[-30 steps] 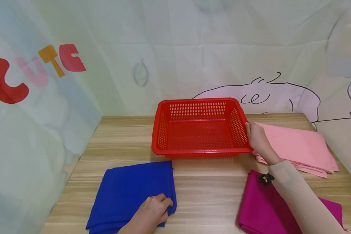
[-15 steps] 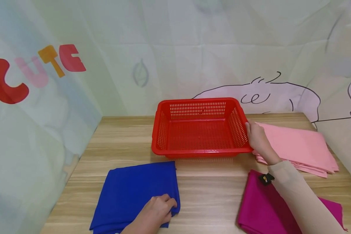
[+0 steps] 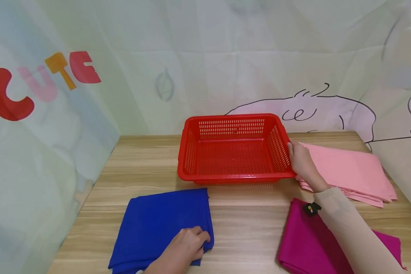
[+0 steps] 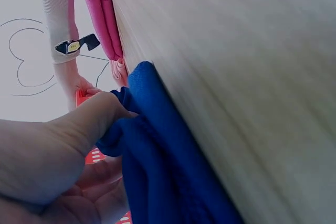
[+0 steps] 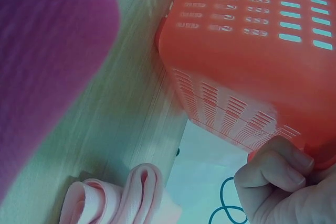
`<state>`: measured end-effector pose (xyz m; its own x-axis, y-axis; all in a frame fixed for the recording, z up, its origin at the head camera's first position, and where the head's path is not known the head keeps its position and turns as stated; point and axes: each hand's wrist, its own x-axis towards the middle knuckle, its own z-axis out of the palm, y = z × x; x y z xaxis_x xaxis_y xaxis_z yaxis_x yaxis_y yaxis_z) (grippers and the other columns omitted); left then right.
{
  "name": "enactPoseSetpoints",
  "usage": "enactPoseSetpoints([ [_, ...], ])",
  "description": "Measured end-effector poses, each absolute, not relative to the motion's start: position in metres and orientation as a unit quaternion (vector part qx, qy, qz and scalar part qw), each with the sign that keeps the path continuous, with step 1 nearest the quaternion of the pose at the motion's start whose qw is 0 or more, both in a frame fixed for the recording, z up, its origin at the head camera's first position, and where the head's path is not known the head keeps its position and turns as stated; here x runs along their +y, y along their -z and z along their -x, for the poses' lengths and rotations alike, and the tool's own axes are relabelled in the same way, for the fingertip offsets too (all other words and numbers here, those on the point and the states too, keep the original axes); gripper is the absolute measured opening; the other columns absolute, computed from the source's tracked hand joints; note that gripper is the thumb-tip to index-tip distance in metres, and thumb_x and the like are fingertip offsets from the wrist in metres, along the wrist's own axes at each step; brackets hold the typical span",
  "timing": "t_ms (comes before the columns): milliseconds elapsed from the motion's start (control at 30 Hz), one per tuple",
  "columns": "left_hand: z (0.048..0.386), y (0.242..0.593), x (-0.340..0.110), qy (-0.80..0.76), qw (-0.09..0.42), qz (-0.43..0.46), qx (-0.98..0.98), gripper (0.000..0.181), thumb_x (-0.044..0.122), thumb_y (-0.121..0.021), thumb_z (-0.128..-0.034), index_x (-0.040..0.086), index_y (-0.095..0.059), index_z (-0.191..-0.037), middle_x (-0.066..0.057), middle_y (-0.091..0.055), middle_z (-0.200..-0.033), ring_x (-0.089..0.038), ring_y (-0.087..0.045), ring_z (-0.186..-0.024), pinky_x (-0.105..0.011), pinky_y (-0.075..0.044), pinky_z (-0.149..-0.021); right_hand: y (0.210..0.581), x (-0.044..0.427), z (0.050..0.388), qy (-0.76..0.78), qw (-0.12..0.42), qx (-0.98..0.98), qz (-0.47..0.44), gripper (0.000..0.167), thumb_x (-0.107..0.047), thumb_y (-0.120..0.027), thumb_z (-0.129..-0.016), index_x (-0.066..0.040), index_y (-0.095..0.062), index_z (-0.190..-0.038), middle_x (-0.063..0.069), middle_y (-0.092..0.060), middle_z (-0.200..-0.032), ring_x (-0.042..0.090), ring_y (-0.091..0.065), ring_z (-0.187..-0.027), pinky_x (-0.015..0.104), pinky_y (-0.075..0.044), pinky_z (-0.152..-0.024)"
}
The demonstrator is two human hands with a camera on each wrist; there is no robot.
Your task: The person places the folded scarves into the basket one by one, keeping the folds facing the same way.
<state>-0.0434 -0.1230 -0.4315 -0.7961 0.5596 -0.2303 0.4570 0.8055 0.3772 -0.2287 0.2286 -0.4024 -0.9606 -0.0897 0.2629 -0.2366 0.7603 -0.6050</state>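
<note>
The left hand (image 3: 186, 247) grips the right edge of a folded blue cloth (image 3: 161, 220) lying at the front left of the table. In the left wrist view, the thumb and fingers of that hand pinch bunched layers of the blue cloth (image 4: 152, 145). At the back middle stands a red plastic basket (image 3: 234, 177) with nothing inside. The right hand (image 3: 303, 163) holds the basket's right rim; in the right wrist view its fingers (image 5: 281, 166) are curled at the edge of the red basket (image 5: 226, 61).
A folded pink cloth (image 3: 349, 169) lies right of the basket. In front of it a magenta cloth (image 3: 308, 243) is partly under the right forearm. The wooden table (image 3: 243, 224) meets a printed curtain (image 3: 205, 76) at the back and left.
The left hand and the blue cloth have shifted a little to the right. The right hand and the basket have hardly moved.
</note>
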Motion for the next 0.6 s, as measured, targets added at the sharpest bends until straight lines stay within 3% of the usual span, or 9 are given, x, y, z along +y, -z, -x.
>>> enactPoseSetpoints([
  [333,0.045,0.429,-0.116,-0.145,0.176,-0.275,0.934,0.016,0.009,-0.075,-0.0871,0.011,-0.074,-0.103,0.0,-0.066,-0.089,-0.007,-0.061,-0.074,-0.027,-0.058,-0.072,0.401,0.228,0.23,-0.332,0.103,-0.934,-0.08,0.037,-0.011,-0.032,-0.109,0.016,-0.051,-0.126,0.022,-0.054,-0.08,0.034,-0.054,-0.07,0.052,-0.049,-0.065],
  [600,0.046,0.429,-0.11,-0.143,0.172,-0.279,0.934,0.016,0.008,-0.076,-0.0861,0.012,-0.074,-0.102,0.001,-0.065,-0.086,-0.007,-0.061,-0.073,-0.026,-0.057,-0.07,0.402,0.229,0.23,-0.33,0.108,-0.934,-0.081,0.034,-0.01,-0.032,-0.109,0.014,-0.054,-0.119,0.02,-0.052,-0.077,0.034,-0.053,-0.069,0.05,-0.048,-0.064],
])
